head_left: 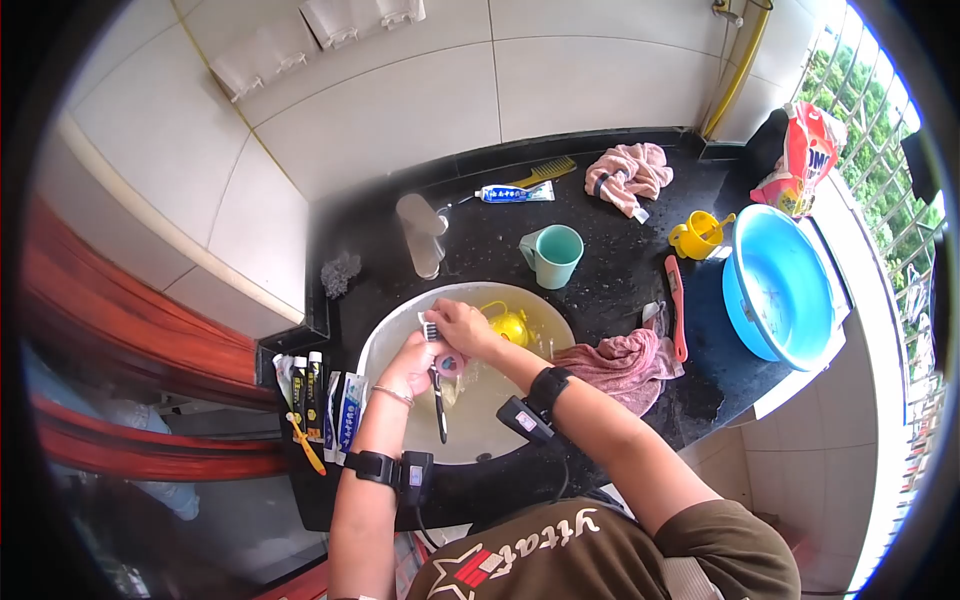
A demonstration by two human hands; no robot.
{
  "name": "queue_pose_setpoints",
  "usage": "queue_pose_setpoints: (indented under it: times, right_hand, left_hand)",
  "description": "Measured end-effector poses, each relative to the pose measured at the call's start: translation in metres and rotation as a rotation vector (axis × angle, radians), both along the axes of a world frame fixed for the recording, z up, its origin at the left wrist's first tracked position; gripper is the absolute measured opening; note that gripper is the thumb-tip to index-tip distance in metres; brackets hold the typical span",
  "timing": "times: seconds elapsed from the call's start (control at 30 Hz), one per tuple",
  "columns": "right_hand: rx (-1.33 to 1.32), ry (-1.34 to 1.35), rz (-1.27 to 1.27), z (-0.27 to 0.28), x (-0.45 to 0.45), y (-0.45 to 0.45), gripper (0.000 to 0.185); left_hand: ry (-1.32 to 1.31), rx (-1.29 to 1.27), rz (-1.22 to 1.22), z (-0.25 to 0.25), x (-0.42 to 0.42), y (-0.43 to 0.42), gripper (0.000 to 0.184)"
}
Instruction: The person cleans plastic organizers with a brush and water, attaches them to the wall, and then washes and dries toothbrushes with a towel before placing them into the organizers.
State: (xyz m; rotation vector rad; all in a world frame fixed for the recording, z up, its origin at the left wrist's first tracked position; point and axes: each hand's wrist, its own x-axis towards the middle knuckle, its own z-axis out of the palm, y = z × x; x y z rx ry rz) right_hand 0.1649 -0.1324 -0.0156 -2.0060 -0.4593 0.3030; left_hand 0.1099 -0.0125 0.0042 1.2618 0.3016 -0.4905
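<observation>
Over the white sink (pixel 375 345), my left hand (pixel 408 366) is closed around a toothbrush (pixel 437 395), its bristles up and its dark handle pointing down toward my body. My right hand (pixel 468 328) is closed too, its fingertips pressed close to the bristle end. What those fingertips pinch is hidden, though a small white bit shows beside them. A round pink thing (pixel 451 364) shows between my hands; its kind is unclear. Inside the sink, behind my right hand, lies a yellow cup-like item (pixel 510 326).
A faucet (pixel 421 238) rises behind the sink. On the black counter are a green mug (pixel 556 258), a toothpaste tube (pixel 516 192), a pink towel (pixel 622 368), a pink-handled brush (pixel 676 305), a yellow cup (pixel 697 236) and a blue basin (pixel 784 288). Several tubes (pixel 330 405) lie left.
</observation>
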Motion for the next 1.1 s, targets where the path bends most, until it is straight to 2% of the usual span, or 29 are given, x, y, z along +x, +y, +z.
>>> queue_pose_setpoints:
  times: [0.03,0.1,0.17,0.23,0.27,0.3,0.37,0.4,0.43,0.47,0.5,0.57,0.63,0.7,0.77,0.9,0.97,1.0,1.1]
  right_hand:
    - [-0.158,-0.089,-0.033,0.006,-0.004,0.002,0.036]
    - [-0.176,-0.095,-0.058,0.007,-0.005,0.006,0.037]
    - [-0.198,-0.102,-0.081,0.009,-0.003,0.007,0.039]
    - [-0.166,0.115,0.080,0.030,0.012,0.003,0.041]
    - [-0.301,0.233,0.235,0.051,0.026,-0.002,0.045]
    - [-0.436,0.017,0.215,0.053,0.040,-0.004,0.044]
    - [-0.689,-0.236,0.379,0.067,0.091,-0.026,0.039]
    - [-0.828,0.056,0.359,0.110,0.105,-0.034,0.035]
    - [-0.843,0.087,0.401,0.088,0.156,-0.039,0.033]
    - [-0.931,-0.258,0.161,0.117,0.154,-0.052,0.034]
    - [-0.898,-0.215,0.039,0.130,0.167,-0.055,0.034]
    - [-0.881,-0.220,-0.003,0.087,0.250,-0.055,0.034]
    - [-0.857,-0.223,-0.002,0.077,0.274,-0.049,0.037]
    - [-0.859,-0.185,-0.042,0.074,0.267,-0.042,0.037]
    - [-1.014,-0.305,-0.019,0.061,0.259,-0.033,0.036]
    - [-1.069,-0.525,0.059,0.024,0.258,-0.023,0.031]
    - [-1.055,-0.537,0.083,0.000,0.275,-0.018,0.042]
    - [-1.055,-0.536,0.084,0.005,0.271,-0.017,0.042]
    - [-1.088,-0.726,0.145,0.023,0.264,-0.026,0.025]
  left_hand:
    - [0.000,0.003,0.003,-0.001,-0.005,-0.001,0.010]
    - [0.075,-0.006,-0.054,-0.004,-0.009,-0.002,0.007]
    - [0.049,0.004,-0.001,-0.003,-0.013,-0.007,0.008]
    - [0.060,-0.085,0.071,-0.009,-0.015,-0.005,0.012]
    - [0.104,-0.135,0.136,0.001,-0.019,-0.009,0.011]
    - [0.096,-0.130,0.146,0.003,-0.020,-0.006,0.011]
    - [0.076,-0.316,0.187,0.004,-0.025,0.001,0.015]
    - [0.065,-0.280,0.243,0.003,-0.028,0.005,0.019]
    - [0.050,-0.277,0.268,0.005,-0.032,0.007,0.019]
    - [0.046,-0.339,0.294,0.009,-0.037,0.008,0.019]
    - [0.042,-0.399,0.320,0.012,-0.042,0.008,0.019]
    - [0.048,-0.452,0.332,0.009,-0.052,0.011,0.019]
    - [0.053,-0.464,0.382,0.016,-0.064,0.011,0.018]
    - [0.065,-0.452,0.414,0.013,-0.073,0.016,0.020]
    - [0.057,-0.470,0.452,0.015,-0.081,0.018,0.021]
    - [0.045,-0.379,0.480,0.021,-0.089,0.023,0.019]
    - [0.050,-0.371,0.482,0.022,-0.089,0.026,0.019]
    - [0.046,-0.372,0.498,0.022,-0.088,0.026,0.019]
    - [0.058,-0.384,0.501,0.021,-0.082,0.025,0.019]
